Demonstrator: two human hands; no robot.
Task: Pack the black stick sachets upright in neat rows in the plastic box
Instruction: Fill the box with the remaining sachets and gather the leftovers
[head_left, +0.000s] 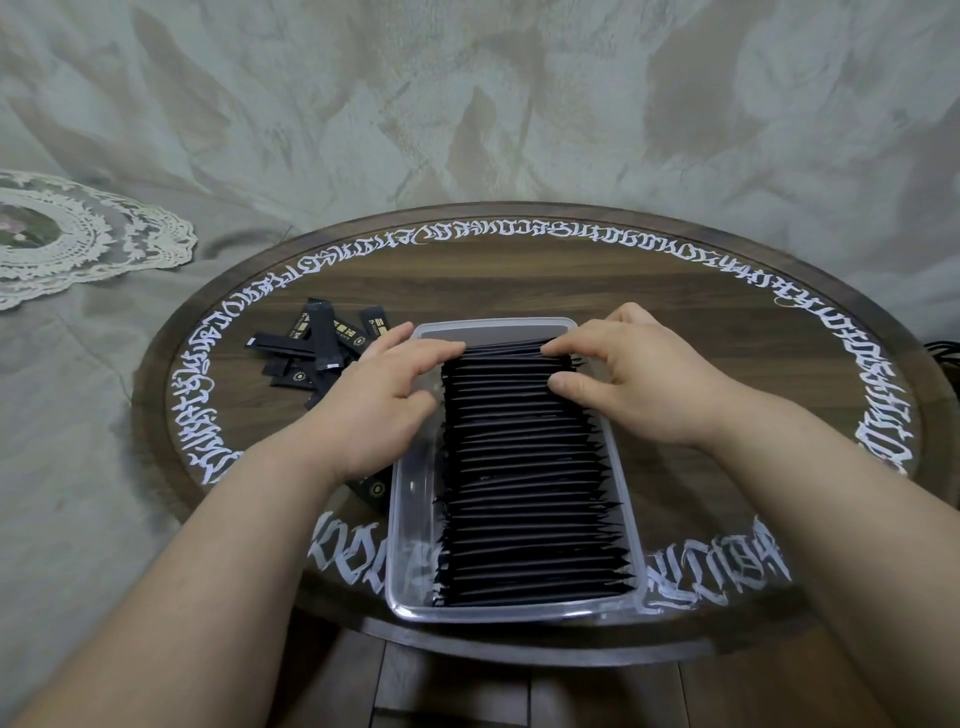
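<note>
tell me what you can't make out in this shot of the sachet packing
All in the head view:
- Lower parts of the packed sachets: only top edges show; neighbours and the plastic box wall hide the rest.
- Part of the loose sachets pile: left hand and forearm cover it.
- Sachet print: too small to read.
- Fingertips of the right hand: whether they pinch or merely press is unclear.

— Where's the camera sitting?
— On the person's head, looking forward and steeply down, close over the round worktop (675, 291).
— Only one view?
— Just one, wide-angle: both forearms reach in from the bottom edge, and the draped cloth (467, 104) curves behind.
</note>
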